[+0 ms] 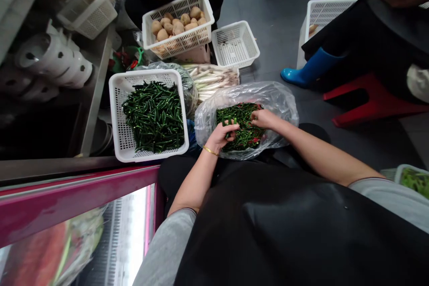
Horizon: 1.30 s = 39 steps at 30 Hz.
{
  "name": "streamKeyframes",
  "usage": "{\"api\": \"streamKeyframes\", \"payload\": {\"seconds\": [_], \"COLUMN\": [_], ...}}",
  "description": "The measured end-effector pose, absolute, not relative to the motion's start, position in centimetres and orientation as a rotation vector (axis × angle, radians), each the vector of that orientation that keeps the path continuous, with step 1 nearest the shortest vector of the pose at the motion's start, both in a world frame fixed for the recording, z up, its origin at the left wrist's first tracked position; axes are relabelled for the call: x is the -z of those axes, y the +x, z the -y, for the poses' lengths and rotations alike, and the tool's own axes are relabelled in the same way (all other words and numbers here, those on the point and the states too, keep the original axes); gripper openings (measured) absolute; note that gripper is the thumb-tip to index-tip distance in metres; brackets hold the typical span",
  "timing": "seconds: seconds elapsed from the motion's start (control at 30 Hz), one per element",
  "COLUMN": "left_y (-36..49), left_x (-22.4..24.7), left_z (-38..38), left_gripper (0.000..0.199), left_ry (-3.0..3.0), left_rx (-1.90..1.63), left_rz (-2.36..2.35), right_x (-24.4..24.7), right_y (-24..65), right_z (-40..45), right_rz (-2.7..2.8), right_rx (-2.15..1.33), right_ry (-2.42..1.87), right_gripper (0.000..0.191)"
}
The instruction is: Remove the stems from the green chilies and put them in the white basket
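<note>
My left hand [225, 135], with a yellow bracelet at its wrist, is closed around several green chili peppers [229, 121] above an open clear plastic bag [284, 98]. To its right, my right hand [263, 119] reaches down into the bag with its fingers bent together; what lies between them is too small to make out. Thin green stems and chilies [239, 114], with some red ones, fill the bag below both hands. Left of the bag stands a white basket [115, 111] holding a heap of dark green chilies [156, 118].
Behind lie scallions [212, 78], a basket of potatoes [177, 29] and a white basket [236, 44] with scraps. Co-workers sit at the top left and right, one in a blue boot [301, 70] by a red stool [355, 98]. A pink-framed glass case [83, 192] borders the lower left.
</note>
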<state>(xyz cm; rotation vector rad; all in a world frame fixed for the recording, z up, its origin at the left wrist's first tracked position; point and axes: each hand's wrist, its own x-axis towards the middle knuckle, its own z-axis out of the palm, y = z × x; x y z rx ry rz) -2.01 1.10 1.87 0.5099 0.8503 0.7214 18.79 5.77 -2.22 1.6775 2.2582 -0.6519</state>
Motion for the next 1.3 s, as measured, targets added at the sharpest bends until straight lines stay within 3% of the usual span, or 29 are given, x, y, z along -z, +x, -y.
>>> {"api": "streamKeyframes", "payload": {"seconds": [0.2, 0.4, 0.57, 0.7, 0.8, 1.0, 1.17, 1.2, 1.3], "left_y": [-3.4, -0.6, 0.5, -0.8, -1.4, -0.8, -1.2, -1.6, -2.6], "left_x": [-0.1, 1.6, 1.8, 0.7, 0.0, -1.4, -1.6, -1.2, 0.2], "left_z": [-0.9, -0.2, -0.2, -0.3, -0.4, -0.4, 0.9, 1.1, 1.2], "left_gripper": [0.019, 0.031, 0.042, 0.043, 0.042, 0.041, 0.027, 0.026, 0.026], "left_ry": [0.358, 0.415, 0.462, 0.565, 0.662, 0.711, 0.920, 0.873, 0.581], "left_rx": [-0.720, -0.767, -0.814, -0.735, -0.686, -0.806, -0.763, -0.740, -0.765], "left_rz": [-0.812, -1.027, -1.096, -1.031, -0.979, -0.984, -0.921, -0.884, -0.761], "right_x": [2.3, -1.1, -0.4, 0.0, -0.9, -3.6, -1.4, -0.6, 1.3], "right_y": [19.8, 20.2, 16.1, 16.1, 16.8, 15.4, 16.8, 17.5, 19.1], "right_z": [-5.3, -4.3, 0.5, -0.4, -2.7, -3.3, -1.2, -1.4, -4.2], "right_rz": [-2.235, -2.260, -2.457, -2.115, -2.010, -2.473, -1.872, -1.802, -2.057], "right_rx": [0.466, 0.722, 1.241, 2.038, 2.296, 1.953, 2.465, 2.438, 1.745], "right_ry": [1.497, 1.819, 1.987, 1.837, 1.811, 1.888, 1.808, 1.768, 1.847], "right_gripper": [0.028, 0.028, 0.028, 0.037, 0.041, 0.035, 0.044, 0.043, 0.030]}}
